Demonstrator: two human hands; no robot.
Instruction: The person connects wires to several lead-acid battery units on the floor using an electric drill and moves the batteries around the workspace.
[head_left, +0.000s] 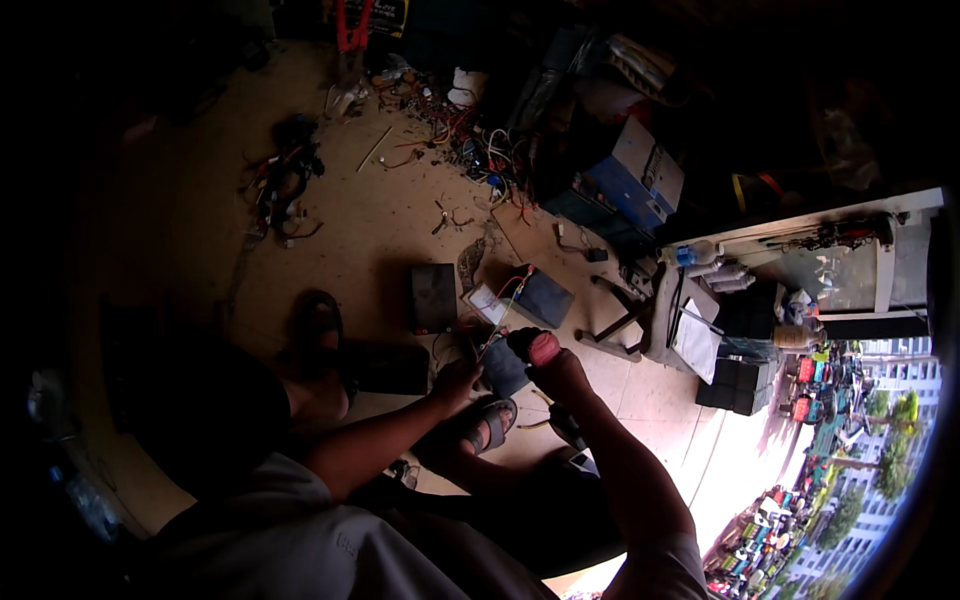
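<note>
I look down at a dusty floor from a seated position. My right hand [553, 367] is closed around a dark-handled tool [521, 341], thumb up along it. My left hand [458, 381] reaches low beside it, fingers pinched near thin red and white wires [503, 303] that run up to a flat dark battery-like pack [538, 296]. A second dark block [433, 297] stands just left of that pack. My sandalled foot [486, 422] rests right below both hands.
A tangle of coloured wires [283, 183] lies far left, and more wire scraps [462, 128] are heaped at the back. A blue box [637, 176] and a small stool [640, 322] sit right. A white counter [850, 250] stands beyond them.
</note>
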